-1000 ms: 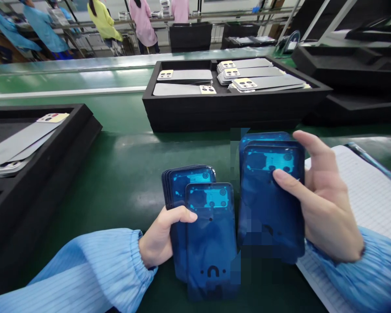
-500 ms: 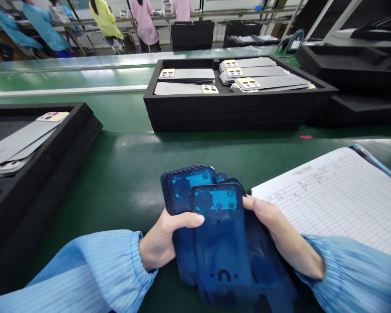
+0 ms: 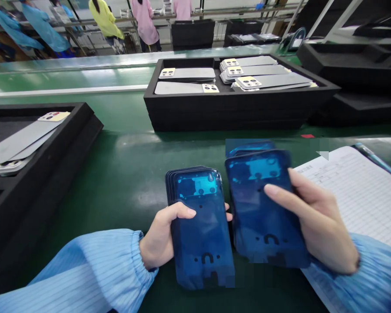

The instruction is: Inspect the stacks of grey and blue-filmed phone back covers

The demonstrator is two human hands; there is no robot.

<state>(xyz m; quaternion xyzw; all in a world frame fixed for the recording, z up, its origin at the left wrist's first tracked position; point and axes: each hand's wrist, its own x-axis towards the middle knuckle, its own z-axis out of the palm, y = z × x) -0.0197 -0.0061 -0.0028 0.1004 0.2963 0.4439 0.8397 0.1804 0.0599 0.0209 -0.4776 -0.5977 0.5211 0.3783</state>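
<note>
Fingertips (image 3: pixel 229 216) of the left hand (image 3: pixel 158 241) show past the far edge of the left stack (image 3: pixel 203 237) of blue, film-like sheets, the thumb lying across its top face, so the hand is spread only as wide as the bundle and grips it firmly. The right hand (image 3: pixel 326 228) has a similar hold on the right stack (image 3: pixel 263 213), its thumb on the uppermost sheet; the fingers beneath are hidden, and some blur leaves unclear whether that stack touches the bench. Both stacks are on the near side of the front tray (image 3: pixel 228 113), the right one closer to it; the ruled paper (image 3: pixel 355 191) lies nearer than the tray too, toward its right end. The step in hand looks to be handling the sheets as two separate bundles; the next move seems to call for light thumb pressure and aligned edges, lest sheets slip.
</note>
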